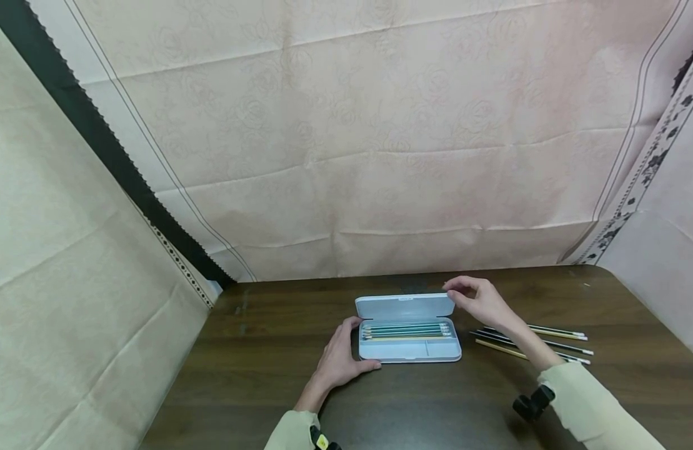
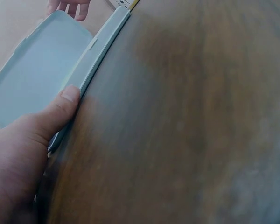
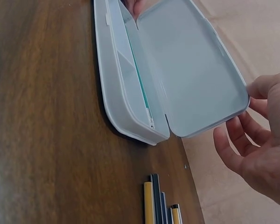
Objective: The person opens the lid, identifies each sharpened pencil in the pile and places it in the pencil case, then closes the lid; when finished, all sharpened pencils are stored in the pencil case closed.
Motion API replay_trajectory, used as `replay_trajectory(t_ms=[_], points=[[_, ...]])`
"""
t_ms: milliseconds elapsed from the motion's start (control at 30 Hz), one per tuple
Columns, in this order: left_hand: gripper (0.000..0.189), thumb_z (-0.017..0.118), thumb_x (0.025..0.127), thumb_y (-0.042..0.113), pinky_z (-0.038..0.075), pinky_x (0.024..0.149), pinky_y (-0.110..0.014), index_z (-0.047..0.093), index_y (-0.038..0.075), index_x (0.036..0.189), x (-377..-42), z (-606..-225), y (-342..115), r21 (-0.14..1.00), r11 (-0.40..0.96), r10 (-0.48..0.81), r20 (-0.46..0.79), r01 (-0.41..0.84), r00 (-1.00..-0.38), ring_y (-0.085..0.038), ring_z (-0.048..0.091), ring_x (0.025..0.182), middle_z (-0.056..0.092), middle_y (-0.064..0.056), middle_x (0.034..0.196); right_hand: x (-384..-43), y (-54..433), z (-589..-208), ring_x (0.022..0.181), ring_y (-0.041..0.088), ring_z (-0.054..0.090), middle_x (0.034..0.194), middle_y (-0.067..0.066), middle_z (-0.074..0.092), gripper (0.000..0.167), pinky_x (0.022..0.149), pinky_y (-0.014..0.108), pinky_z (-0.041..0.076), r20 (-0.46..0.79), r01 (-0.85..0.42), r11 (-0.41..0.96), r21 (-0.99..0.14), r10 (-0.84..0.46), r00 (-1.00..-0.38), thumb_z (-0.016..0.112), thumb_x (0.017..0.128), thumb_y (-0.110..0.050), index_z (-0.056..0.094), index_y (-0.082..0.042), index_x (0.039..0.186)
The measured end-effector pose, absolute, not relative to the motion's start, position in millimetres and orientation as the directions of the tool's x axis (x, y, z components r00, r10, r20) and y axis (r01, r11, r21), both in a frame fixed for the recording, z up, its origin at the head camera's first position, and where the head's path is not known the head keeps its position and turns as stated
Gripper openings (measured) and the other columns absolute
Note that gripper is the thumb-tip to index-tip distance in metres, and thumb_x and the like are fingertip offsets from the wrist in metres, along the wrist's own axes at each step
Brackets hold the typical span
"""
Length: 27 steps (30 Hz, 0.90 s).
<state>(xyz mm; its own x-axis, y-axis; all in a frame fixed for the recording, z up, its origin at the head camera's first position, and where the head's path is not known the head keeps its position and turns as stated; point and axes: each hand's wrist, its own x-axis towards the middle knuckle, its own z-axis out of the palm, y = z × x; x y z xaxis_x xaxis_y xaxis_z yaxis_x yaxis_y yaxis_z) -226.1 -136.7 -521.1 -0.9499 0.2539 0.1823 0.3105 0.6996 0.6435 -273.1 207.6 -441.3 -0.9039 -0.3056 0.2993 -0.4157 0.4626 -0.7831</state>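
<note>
A light blue pencil case (image 1: 410,352) stands on the table with its lid (image 1: 402,307) raised at the back. Several green and yellow pencils (image 1: 402,331) lie side by side in its rear compartment. My left hand (image 1: 339,357) grips the case's left end, thumb along the front edge and fingers toward the back corner. At the lid's upper right corner, my right hand (image 1: 483,304) pinches the rim between thumb and fingers; the right wrist view shows this hold (image 3: 263,140) closely.
Several loose pencils (image 1: 560,345), dark and yellow, lie right of the case, partly beneath my right forearm. The brown wooden table (image 1: 256,375) meets a pale patterned cloth (image 1: 380,156) at its back edge, with more cloth hanging on both sides.
</note>
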Motion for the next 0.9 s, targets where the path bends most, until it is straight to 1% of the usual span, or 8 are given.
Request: replay_trajectory(t_ms=[100, 200, 300, 400, 467, 567, 667, 900], points=[[0.098, 0.087, 0.071, 0.054, 0.039, 0.104, -0.049, 0.037, 0.016, 0.146, -226.7, -521.7, -136.8, 0.656, 0.685, 0.258, 0.19, 0.318, -0.947, -0.021, 0.045, 0.13, 0.048, -0.007, 0.144, -272.7, 208.9, -441.2, 0.088, 0.026, 0.059, 0.107, 0.012, 0.068, 0.018, 0.071, 0.029, 0.052, 0.299, -0.421, 0.468, -0.777, -0.314, -0.901, 0.065, 0.097, -0.007, 0.069, 0.001, 0.113], [0.091, 0.085, 0.075, 0.052, 0.037, 0.106, -0.05, 0.038, 0.016, 0.145, -227.2, -521.5, -139.2, 0.711, 0.612, 0.259, 0.233, 0.346, -0.937, -0.021, 0.045, 0.13, 0.048, -0.006, 0.143, -271.7, 209.5, -441.1, 0.086, 0.026, 0.059, 0.105, 0.012, 0.068, 0.018, 0.069, 0.029, 0.052, 0.303, -0.429, 0.469, -0.772, -0.321, -0.897, 0.064, 0.097, -0.006, 0.069, 0.003, 0.112], [0.075, 0.08, 0.085, 0.038, 0.037, 0.106, -0.051, 0.041, 0.011, 0.143, -228.3, -519.4, -143.0, 0.775, 0.487, 0.245, 0.321, 0.402, -0.915, -0.026, 0.048, 0.127, 0.051, -0.01, 0.139, -270.4, 209.2, -440.8, 0.086, 0.026, 0.059, 0.104, 0.012, 0.069, 0.016, 0.07, 0.029, 0.053, 0.306, -0.434, 0.466, -0.771, -0.327, -0.894, 0.064, 0.097, -0.006, 0.07, 0.002, 0.11], [0.057, 0.074, 0.091, 0.02, 0.04, 0.102, -0.055, 0.048, 0.0, 0.138, -229.2, -508.7, -146.1, 0.801, 0.388, 0.205, 0.408, 0.456, -0.89, -0.035, 0.053, 0.122, 0.056, -0.019, 0.133, -269.0, 209.7, -439.5, 0.088, 0.025, 0.06, 0.105, 0.01, 0.068, 0.015, 0.074, 0.03, 0.053, 0.305, -0.445, 0.471, -0.762, -0.346, -0.888, 0.065, 0.097, -0.007, 0.071, -0.001, 0.11], [0.046, 0.07, 0.094, 0.012, 0.042, 0.098, -0.059, 0.053, -0.004, 0.134, -230.9, -496.5, -146.4, 0.805, 0.349, 0.18, 0.445, 0.48, -0.877, -0.04, 0.056, 0.118, 0.058, -0.024, 0.128, -268.1, 210.4, -439.1, 0.089, 0.024, 0.06, 0.106, 0.008, 0.068, 0.014, 0.076, 0.032, 0.053, 0.307, -0.452, 0.481, -0.751, -0.352, -0.884, 0.065, 0.097, -0.007, 0.072, -0.005, 0.108], [0.036, 0.066, 0.097, 0.006, 0.042, 0.096, -0.061, 0.058, -0.006, 0.13, -236.4, -475.7, -145.6, 0.812, 0.326, 0.168, 0.454, 0.484, -0.875, -0.042, 0.057, 0.116, 0.059, -0.026, 0.125, -268.2, 212.1, -438.9, 0.09, 0.023, 0.059, 0.106, 0.007, 0.068, 0.013, 0.076, 0.035, 0.053, 0.317, -0.469, 0.483, -0.74, -0.365, -0.875, 0.065, 0.096, -0.006, 0.073, -0.007, 0.107], [0.029, 0.063, 0.098, 0.004, 0.043, 0.097, -0.059, 0.062, -0.004, 0.126, -244.1, -460.9, -145.0, 0.816, 0.318, 0.19, 0.443, 0.482, -0.876, -0.04, 0.057, 0.114, 0.06, -0.023, 0.123, -268.8, 213.4, -439.3, 0.091, 0.022, 0.059, 0.106, 0.007, 0.068, 0.014, 0.078, 0.036, 0.053, 0.326, -0.486, 0.467, -0.739, -0.384, -0.864, 0.065, 0.096, -0.004, 0.073, -0.007, 0.106], [0.021, 0.067, 0.097, 0.008, 0.047, 0.096, -0.052, 0.069, 0.005, 0.118, -252.6, -450.4, -142.7, 0.813, 0.355, 0.274, 0.382, 0.462, -0.883, -0.026, 0.061, 0.107, 0.065, -0.005, 0.115, -268.9, 213.1, -441.2, 0.091, 0.021, 0.061, 0.106, 0.007, 0.068, 0.015, 0.08, 0.031, 0.053, 0.339, -0.523, 0.416, -0.744, -0.439, -0.832, 0.066, 0.093, 0.001, 0.072, -0.008, 0.103]])
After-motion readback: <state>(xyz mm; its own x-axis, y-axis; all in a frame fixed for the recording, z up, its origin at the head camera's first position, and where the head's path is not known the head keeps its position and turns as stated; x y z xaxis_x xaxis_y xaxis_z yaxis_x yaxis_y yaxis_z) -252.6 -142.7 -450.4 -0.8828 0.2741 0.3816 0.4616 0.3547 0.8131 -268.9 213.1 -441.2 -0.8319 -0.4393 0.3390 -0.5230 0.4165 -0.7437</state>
